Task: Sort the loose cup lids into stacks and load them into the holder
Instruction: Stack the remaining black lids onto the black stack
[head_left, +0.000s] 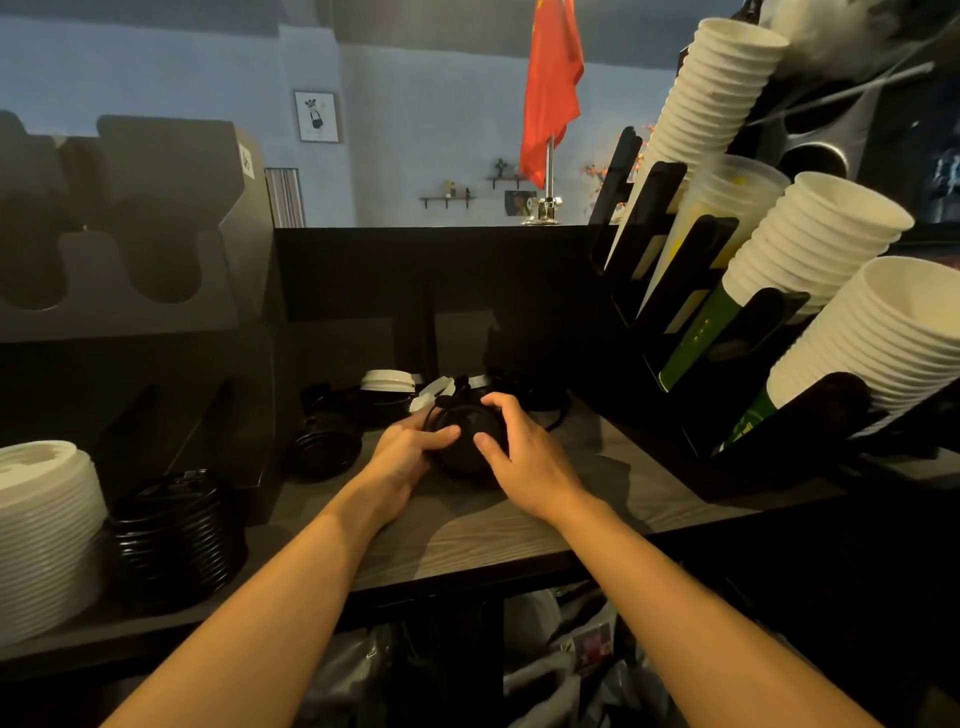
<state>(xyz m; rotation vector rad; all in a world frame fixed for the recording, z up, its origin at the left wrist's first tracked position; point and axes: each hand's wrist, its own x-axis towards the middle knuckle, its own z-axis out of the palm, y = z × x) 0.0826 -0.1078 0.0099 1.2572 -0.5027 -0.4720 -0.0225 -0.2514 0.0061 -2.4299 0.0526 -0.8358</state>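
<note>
Already a white lid stack (49, 535) and a black lid stack (174, 535) sit at the holder's (156, 415) near end; right of the holder, loose black lids (324, 447) and white lids (387, 382) wait unsorted; farther right, left hand (405, 452) and right hand (524, 462) together clasp a small black pile (467, 431) on the counter (467, 535).

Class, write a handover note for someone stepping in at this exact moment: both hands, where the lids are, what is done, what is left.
Hands: left hand and right hand both grip a small black lid bundle on the counter.
Loose lids: a white-topped pile behind the hands and black lids to their left.
Done: a tall white stack and a tall black stack lie at the near left; whether they are already loaded is unclear.
Left: stack the remaining loose lids by kind and load them.
</note>
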